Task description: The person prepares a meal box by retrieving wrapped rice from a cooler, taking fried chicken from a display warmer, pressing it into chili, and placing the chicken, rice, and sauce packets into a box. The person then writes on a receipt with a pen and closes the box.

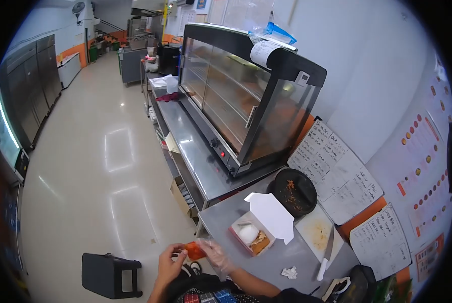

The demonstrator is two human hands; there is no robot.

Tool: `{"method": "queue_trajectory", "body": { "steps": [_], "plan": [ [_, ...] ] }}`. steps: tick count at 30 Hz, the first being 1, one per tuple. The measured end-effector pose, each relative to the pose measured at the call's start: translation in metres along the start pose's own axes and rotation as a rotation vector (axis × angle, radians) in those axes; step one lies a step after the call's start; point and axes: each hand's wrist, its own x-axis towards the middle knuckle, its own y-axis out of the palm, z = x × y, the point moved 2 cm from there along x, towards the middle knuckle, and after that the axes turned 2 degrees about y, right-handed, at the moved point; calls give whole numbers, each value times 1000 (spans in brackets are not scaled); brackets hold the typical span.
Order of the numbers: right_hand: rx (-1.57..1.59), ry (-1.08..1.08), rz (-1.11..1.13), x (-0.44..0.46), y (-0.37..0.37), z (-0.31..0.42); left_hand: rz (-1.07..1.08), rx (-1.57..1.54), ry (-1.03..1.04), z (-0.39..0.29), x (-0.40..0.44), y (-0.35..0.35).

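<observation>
1. Orange-red and shiny, the small packet (193, 251) is held up between both hands, in front of the body and just off the near edge of the steel counter (276, 258).
2. Weight: it is probably very light, an easy load for fingertips alone.
3. Feel: it looks like thin film around something soft, so I would expect it to bend and bulge under pressure rather than stay stiff.
4. Surface: the gloss suggests slipperiness, more so against the clear plastic glove (222, 259); a hard squeeze in the middle could burst it.
5. Hold: the edges or corners seem the safest places to pinch.
6. The bare left hand (171, 263) grips its near side between thumb and fingers.
7. The gloved right hand (213, 254) closes on the opposite side; how firmly, I cannot tell.
8. Looks: deeper red patches mix with brighter orange; any print is too small to read, and fingers cover part of the outline.
</observation>
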Motion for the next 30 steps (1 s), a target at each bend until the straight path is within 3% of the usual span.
{"method": "queue_trajectory", "body": {
  "steps": [4, 6, 7, 8, 11, 12, 15, 21, 26, 27, 30],
  "plan": [
    [-535, -46, -126, 46, 18, 81, -50, -38, -2, 7, 66, -14],
    [-332, -163, -160, 86, 10, 56, -50, -135, -126, 8, 101, -15],
    [-146, -51, -179, 86, 21, 91, -30, -21, -119, 7, 123, -15],
    [-167, -130, -291, 93, 22, 97, -13, 34, -156, 8, 141, -17],
    [132, -98, -339, 107, 25, 123, 73, -178, -177, -1, 191, -15],
    [170, -129, -364, 116, 23, 132, 114, -323, -136, -11, 209, -11],
    [115, -174, -552, 135, 17, 129, 240, -326, -161, -13, 246, -7],
    [303, -175, -615, 131, 33, 138, 459, -344, -299, -2, 291, -1],
    [375, -170, -756, 95, 44, 138, 820, -197, -173, 1, 289, 25],
    [413, -179, -867, 87, 47, 130, 920, -188, -118, 4, 286, 31],
    [488, -60, -1002, 66, 43, 105, 1101, -164, -21, -1, 273, 51]
  ]
}}
